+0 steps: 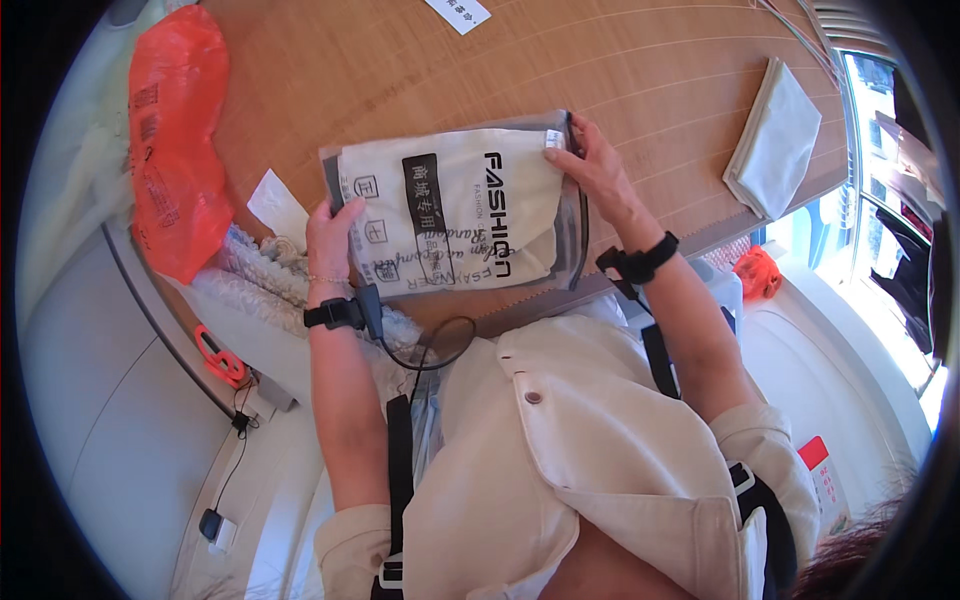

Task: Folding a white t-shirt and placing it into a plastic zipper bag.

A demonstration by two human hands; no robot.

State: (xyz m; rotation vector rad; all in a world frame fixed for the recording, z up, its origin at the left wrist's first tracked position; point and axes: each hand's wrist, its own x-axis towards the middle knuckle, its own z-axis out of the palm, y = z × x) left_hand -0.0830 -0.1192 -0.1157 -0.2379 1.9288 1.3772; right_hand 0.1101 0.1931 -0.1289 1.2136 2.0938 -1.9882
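Note:
A clear plastic garment bag [450, 225] with dark print and grey edges lies between my hands at the near edge of the table, a folded white garment showing through it. My left hand [330, 238] grips its left side, thumb on top and fingers out of sight beneath. At the upper right corner my right hand [597, 168] pinches the bag, its thumb beside a small white label [553, 139]. Both wrists wear black straps.
An orange-red plastic bag [180, 150] lies at the table's left, near crumpled lacy white fabric [265, 265]. Folded white cloth [775, 140] sits at the right. Red-handled scissors [220, 357] are at the lower left. A printed white card [458, 12] lies at the far edge of view.

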